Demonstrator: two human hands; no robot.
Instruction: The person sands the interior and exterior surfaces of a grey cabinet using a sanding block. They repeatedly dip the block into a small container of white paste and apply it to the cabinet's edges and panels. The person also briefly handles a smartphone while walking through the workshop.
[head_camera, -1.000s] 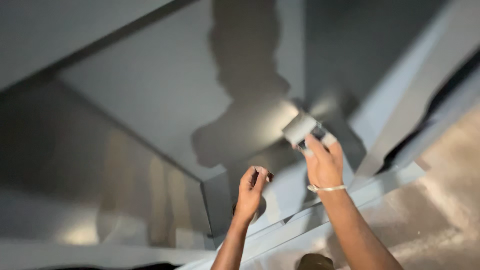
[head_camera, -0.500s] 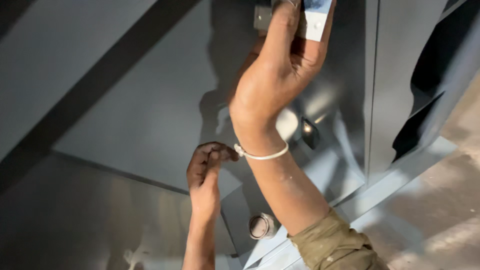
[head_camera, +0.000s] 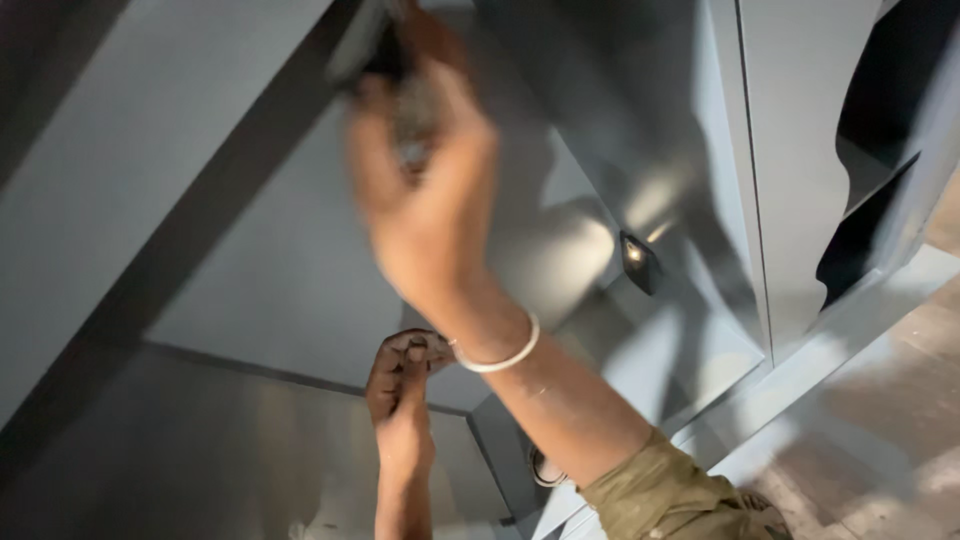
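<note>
My right hand (head_camera: 425, 190) is raised high against a grey painted metal panel (head_camera: 250, 260), blurred with motion. It is shut on a small grey rubbing block (head_camera: 375, 50), mostly hidden by the fingers and blur. A white bangle (head_camera: 500, 355) sits on that wrist. Lower down, my left hand (head_camera: 400, 385) rests with curled fingers on the panel's lower edge, and I cannot make out anything in it.
A dark diagonal bar (head_camera: 200, 220) crosses the panel at the left. A small dark fitting (head_camera: 640, 262) sits on the grey surface at the right. A round tin (head_camera: 545, 470) lies below my right forearm. Pale floor (head_camera: 880, 430) shows at the lower right.
My right hand has swept up and to the left across the panel with the block. The left hand has stayed low on the panel's edge. The view has shifted.
</note>
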